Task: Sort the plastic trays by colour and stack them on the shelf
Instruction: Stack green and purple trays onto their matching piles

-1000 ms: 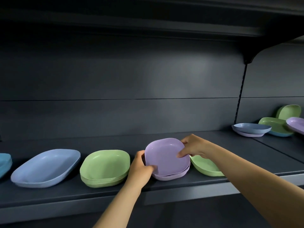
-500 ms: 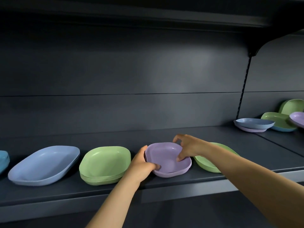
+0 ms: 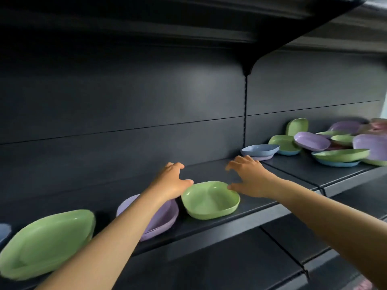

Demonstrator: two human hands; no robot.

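Note:
A single green tray point(image 3: 210, 200) lies on the dark shelf point(image 3: 261, 204) between my two hands. My left hand point(image 3: 170, 181) hovers at its left rim with fingers spread and holds nothing. My right hand point(image 3: 247, 176) is spread above its right rim, thumb touching the rim. A purple tray stack point(image 3: 163, 216) sits just left, partly hidden by my left forearm. A green tray stack point(image 3: 48, 241) stands at the far left. A blue tray on a purple one point(image 3: 259, 150) lies beyond my right hand.
A loose heap of green, purple, blue and pink trays point(image 3: 339, 143) fills the right shelf section. A shelf upright point(image 3: 245, 114) divides the two sections. Another shelf hangs overhead, and a lower shelf point(image 3: 230, 264) runs below.
Both hands let go of the purple stack, which now rests on the shelf, and moved right to the single green tray. The view swung right, showing more of the heap.

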